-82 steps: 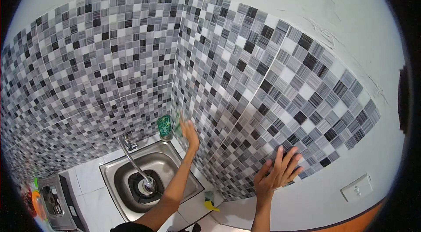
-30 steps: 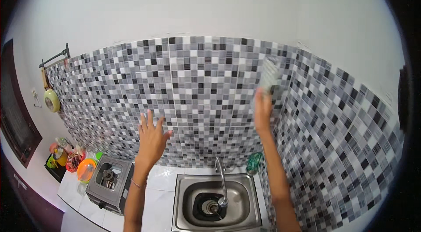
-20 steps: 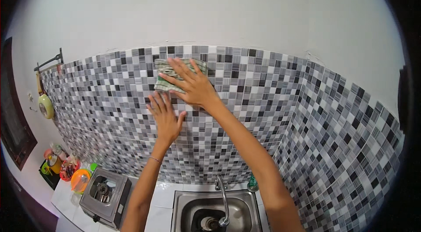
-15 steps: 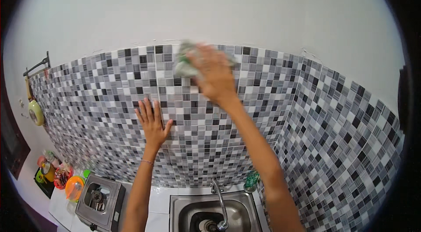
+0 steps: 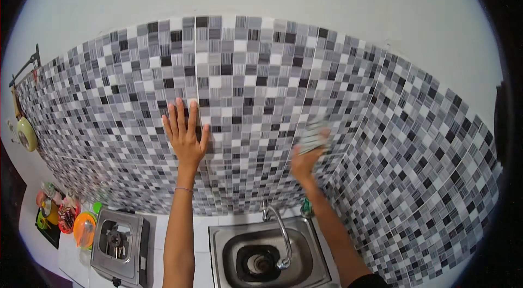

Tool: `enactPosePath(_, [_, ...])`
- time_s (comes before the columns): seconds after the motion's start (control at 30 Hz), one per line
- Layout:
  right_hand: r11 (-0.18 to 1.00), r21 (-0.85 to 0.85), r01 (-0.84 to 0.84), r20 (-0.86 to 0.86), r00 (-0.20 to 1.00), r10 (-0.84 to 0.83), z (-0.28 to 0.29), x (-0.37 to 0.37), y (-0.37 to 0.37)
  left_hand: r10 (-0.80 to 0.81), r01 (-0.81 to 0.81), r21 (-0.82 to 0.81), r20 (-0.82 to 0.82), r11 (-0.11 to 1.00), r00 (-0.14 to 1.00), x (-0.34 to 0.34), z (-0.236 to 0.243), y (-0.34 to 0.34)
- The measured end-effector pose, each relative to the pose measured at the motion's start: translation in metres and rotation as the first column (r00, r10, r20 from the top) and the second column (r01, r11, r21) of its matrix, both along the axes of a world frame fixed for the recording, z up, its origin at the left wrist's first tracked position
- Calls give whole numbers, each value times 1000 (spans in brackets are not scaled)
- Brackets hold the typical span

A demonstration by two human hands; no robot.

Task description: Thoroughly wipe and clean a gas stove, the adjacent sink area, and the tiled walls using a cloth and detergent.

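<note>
Down and to the right since 0.5 s ago, the right hand [image 5: 306, 164] has carried the striped cloth [image 5: 313, 138] from the upper tiles toward the corner. Seen from the head, the cloth is now at the tiled wall [image 5: 256, 103], above the tap [image 5: 284, 236] and sink [image 5: 214, 258]; blur hides whether it touches the tiles. That hand's fingers are on the cloth, but I cannot tell whether they clamp it or spread over it.

Against the same wall, the left hand [image 5: 186, 136] rests palm-in, its 5 fingers apart and pointing up. Below, on the white surface [image 5: 157, 239], a 1-burner stove [image 5: 121, 247] sits left of the sink, beside an orange bowl [image 5: 84, 228]. Near the corner stands a green object [image 5: 306, 208], partly hidden.
</note>
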State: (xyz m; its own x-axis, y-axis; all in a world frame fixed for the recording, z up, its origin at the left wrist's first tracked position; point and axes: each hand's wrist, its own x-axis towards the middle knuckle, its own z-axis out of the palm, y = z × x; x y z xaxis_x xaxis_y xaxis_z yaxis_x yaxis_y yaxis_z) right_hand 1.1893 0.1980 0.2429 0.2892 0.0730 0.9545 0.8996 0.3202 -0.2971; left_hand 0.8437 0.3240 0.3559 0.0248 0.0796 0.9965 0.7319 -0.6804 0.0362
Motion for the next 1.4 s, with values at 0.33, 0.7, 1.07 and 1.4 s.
enactPosePath(0.33, [937,129,324,255,903,-347,199,-52,18,-23,23,65,0,998,1000,0,-2,3])
enactPosePath(0.7, [895,-99,435,396,843,-365,-99,-12,-12,-2,0,89,25,996,1000,4,-3,4])
enactPosePath(1.07, [844,-520,133,-339,875,-346,-298,-29,-35,82,-80,54,-32,995,996,1,-6,5])
enactPosePath(1.4, [906,-43,420,-317,855,-411,-34,90,-24,40,-39,69,-2,997,999,1,-6,4])
